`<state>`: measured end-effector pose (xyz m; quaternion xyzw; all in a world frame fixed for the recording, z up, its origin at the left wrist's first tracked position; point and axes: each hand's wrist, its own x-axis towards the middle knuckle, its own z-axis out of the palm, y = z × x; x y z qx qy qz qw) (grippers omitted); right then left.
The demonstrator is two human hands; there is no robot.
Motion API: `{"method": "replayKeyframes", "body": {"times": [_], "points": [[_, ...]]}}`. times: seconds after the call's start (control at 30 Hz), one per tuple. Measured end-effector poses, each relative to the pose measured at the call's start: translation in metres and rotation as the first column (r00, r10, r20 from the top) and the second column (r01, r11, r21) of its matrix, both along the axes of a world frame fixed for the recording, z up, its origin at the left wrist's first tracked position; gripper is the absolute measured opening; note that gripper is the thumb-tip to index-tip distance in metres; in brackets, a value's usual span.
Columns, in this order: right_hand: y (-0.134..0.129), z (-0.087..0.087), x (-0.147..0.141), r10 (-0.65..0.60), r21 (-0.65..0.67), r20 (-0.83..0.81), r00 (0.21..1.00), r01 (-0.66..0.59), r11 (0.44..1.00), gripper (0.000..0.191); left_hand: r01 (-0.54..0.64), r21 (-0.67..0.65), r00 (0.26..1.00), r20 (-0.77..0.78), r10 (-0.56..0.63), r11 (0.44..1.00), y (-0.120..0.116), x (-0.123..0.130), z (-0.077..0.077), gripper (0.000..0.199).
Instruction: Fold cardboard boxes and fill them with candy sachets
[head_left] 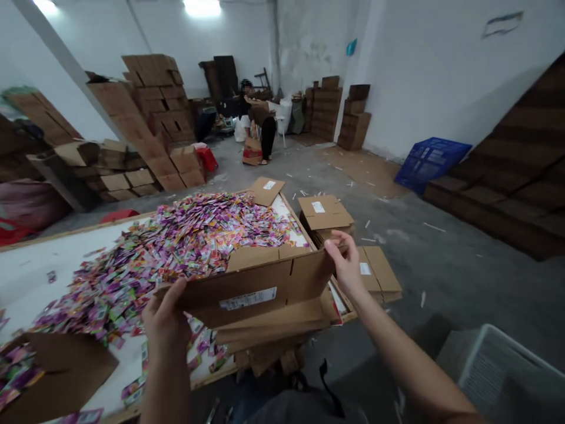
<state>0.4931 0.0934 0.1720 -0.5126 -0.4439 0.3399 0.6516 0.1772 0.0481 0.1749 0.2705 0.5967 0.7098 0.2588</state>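
- Pinching upper right corner of brown cardboard piece (251, 285) between thumb and fingers of right hand (345, 263).
- Gripping left end of same piece with left hand (165, 312), thumb at top edge; unable to see all fingers.
- Held tilted over near edge of tabletop (26, 271), with white label (248, 298) turned toward the wearer; too blurred to read.
- Layered just below it: stacked cardboard (269, 335); cannot tell whether touching the held piece.
- Seen at lower left: open carton (70, 371) with colourful packets inside.
- Seen at lower right, on the floor: pale plastic bin (489, 365).
- Spread across tabletop beyond the left hand: heap of small packets (198, 235), mostly purple, pink and green, thinning out toward the edges.
- Standing beside right edge of tabletop: two stacks of flat cardboard (326, 212), both labelled on top.
- Lying at far corner of tabletop: flat labelled cardboard sheet (267, 191).
- Scattered over grey floor (309, 171): thin white strips.
- Leaning by right-hand boxes: blue plastic crate (432, 162).
- Farther back: person (266, 129) bent forward, in dark trousers; tall stacks of brown boxes (159, 100) at left.
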Motion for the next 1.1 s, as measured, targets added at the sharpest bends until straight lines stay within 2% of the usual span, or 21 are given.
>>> {"method": "replayKeyframes", "body": {"times": [0.03, 0.1, 0.2, 0.27, 0.3, 0.33, 0.4, 0.47, 0.57, 0.63, 0.67, 0.73, 0.77, 0.83, 0.87, 0.9, 0.93, 1.0, 1.03, 1.07, 1.1], "points": [[0.001, 0.004, 0.000, 0.008, 0.035, -0.008, 1.000, -0.008, 0.999, 0.054, 0.034, -0.020, 0.998, 0.060, -0.033, 0.999, -0.003, 0.001, 0.010, 0.025], [0.002, 0.010, 0.003, 0.116, 0.097, 0.003, 0.993, -0.116, 0.988, 0.063, 0.090, -0.090, 0.978, 0.196, -0.071, 0.992, -0.008, 0.003, 0.026, 0.026], [0.003, 0.016, 0.009, 0.297, 0.110, 0.027, 0.954, -0.298, 0.948, 0.072, 0.102, -0.178, 0.962, 0.267, -0.052, 0.979, -0.010, 0.015, 0.037, 0.038], [0.006, 0.018, 0.010, 0.420, 0.068, 0.018, 0.907, -0.420, 0.905, 0.073, 0.165, -0.217, 0.982, 0.131, -0.139, 0.962, -0.006, 0.027, 0.036, 0.043], [0.009, 0.018, 0.009, 0.491, 0.040, 0.013, 0.871, -0.491, 0.870, 0.073, 0.199, -0.253, 0.978, -0.007, -0.208, 0.947, -0.002, 0.033, 0.034, 0.046], [0.011, 0.018, 0.007, 0.559, 0.011, 0.004, 0.829, -0.559, 0.829, 0.074, 0.228, -0.309, 0.942, -0.169, -0.289, 0.923, 0.001, 0.039, 0.033, 0.049], [0.018, 0.013, 0.005, 0.631, -0.045, -0.032, 0.775, -0.632, 0.774, 0.075, 0.247, -0.435, 0.762, -0.465, -0.451, 0.866, 0.008, 0.050, 0.033, 0.056], [0.025, 0.004, 0.003, 0.624, -0.113, -0.052, 0.779, -0.626, 0.772, 0.079, 0.242, -0.544, 0.528, -0.621, -0.579, 0.803, 0.011, 0.058, 0.037, 0.064], [0.032, -0.011, 0.003, 0.539, -0.192, 0.075, 0.839, -0.519, 0.833, 0.093, 0.222, -0.703, 0.166, -0.655, -0.737, 0.675, 0.009, 0.072, 0.051, 0.067], [0.035, -0.019, 0.003, 0.423, -0.175, 0.230, 0.876, -0.390, 0.904, 0.100, 0.131, -0.811, -0.049, -0.580, -0.813, 0.570, 0.012, 0.082, 0.061, 0.060], [0.036, -0.021, 0.003, 0.353, -0.155, 0.293, 0.889, -0.320, 0.935, 0.100, 0.102, -0.846, -0.121, -0.532, -0.838, 0.523, 0.015, 0.087, 0.065, 0.060], [0.036, -0.024, 0.006, 0.268, -0.143, 0.343, 0.900, -0.232, 0.962, 0.097, 0.139, -0.886, -0.192, -0.463, -0.865, 0.443, 0.029, 0.094, 0.069, 0.066], [0.033, -0.025, 0.008, 0.277, -0.166, 0.316, 0.908, -0.234, 0.958, 0.097, 0.196, -0.891, -0.197, -0.445, -0.874, 0.410, 0.037, 0.096, 0.067, 0.067], [0.022, -0.026, 0.014, 0.373, -0.233, 0.161, 0.914, -0.332, 0.914, 0.097, 0.306, -0.877, -0.193, -0.438, -0.878, 0.371, 0.053, 0.097, 0.056, 0.065], [0.014, -0.028, 0.016, 0.426, -0.241, 0.070, 0.902, -0.399, 0.885, 0.098, 0.313, -0.865, -0.189, -0.463, -0.866, 0.393, 0.059, 0.096, 0.047, 0.063], [0.004, -0.030, 0.018, 0.462, -0.229, 0.011, 0.887, -0.447, 0.865, 0.099, 0.291, -0.849, -0.182, -0.502, -0.846, 0.441, 0.062, 0.097, 0.038, 0.059], [-0.007, -0.032, 0.019, 0.474, -0.214, 0.006, 0.880, -0.462, 0.861, 0.102, 0.260, -0.822, -0.170, -0.556, -0.813, 0.507, 0.064, 0.097, 0.028, 0.055], [-0.026, -0.038, 0.017, 0.419, -0.206, 0.123, 0.900, -0.390, 0.898, 0.115, 0.265, -0.696, -0.177, -0.716, -0.675, 0.668, 0.065, 0.102, 0.014, 0.044], [-0.033, -0.040, 0.015, 0.382, -0.221, 0.195, 0.904, -0.339, 0.915, 0.121, 0.333, -0.597, -0.206, -0.802, -0.561, 0.730, 0.066, 0.106, 0.012, 0.039], [-0.037, -0.042, 0.014, 0.357, -0.245, 0.249, 0.900, -0.298, 0.923, 0.124, 0.435, -0.482, -0.235, -0.876, -0.421, 0.761, 0.070, 0.111, 0.014, 0.033], [-0.039, -0.043, 0.012, 0.352, -0.273, 0.279, 0.893, -0.278, 0.921, 0.124, 0.529, -0.372, -0.250, -0.927, -0.279, 0.762, 0.076, 0.117, 0.020, 0.028]]}}
